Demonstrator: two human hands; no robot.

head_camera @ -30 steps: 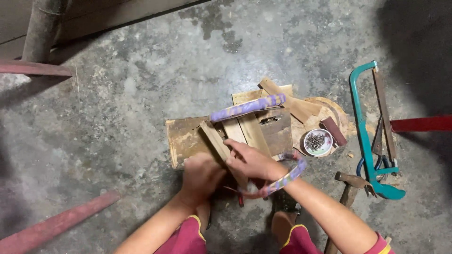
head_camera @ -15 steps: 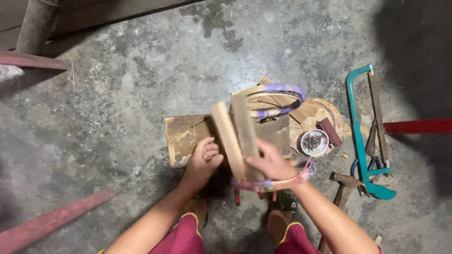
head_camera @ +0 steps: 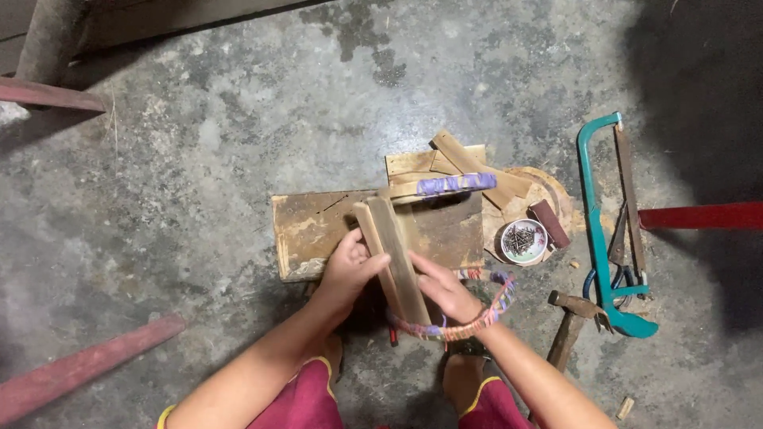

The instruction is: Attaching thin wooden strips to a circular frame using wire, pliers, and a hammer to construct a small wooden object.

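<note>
The two wooden slats (head_camera: 393,258) sit pressed side by side, slanting from the far left to the near right over the worn wooden board (head_camera: 318,230) on the concrete floor (head_camera: 199,159); keeping their long edges flush and the grip firm on both sides looks wise. The left hand (head_camera: 350,266) clasps them from the left, the right hand (head_camera: 445,290) closes on their near end, where a curved, thread-wrapped strip (head_camera: 469,322) loops. Farther right lie a bowl of nails (head_camera: 523,240), a hammer (head_camera: 574,316) and a teal hacksaw (head_camera: 604,222).
</note>
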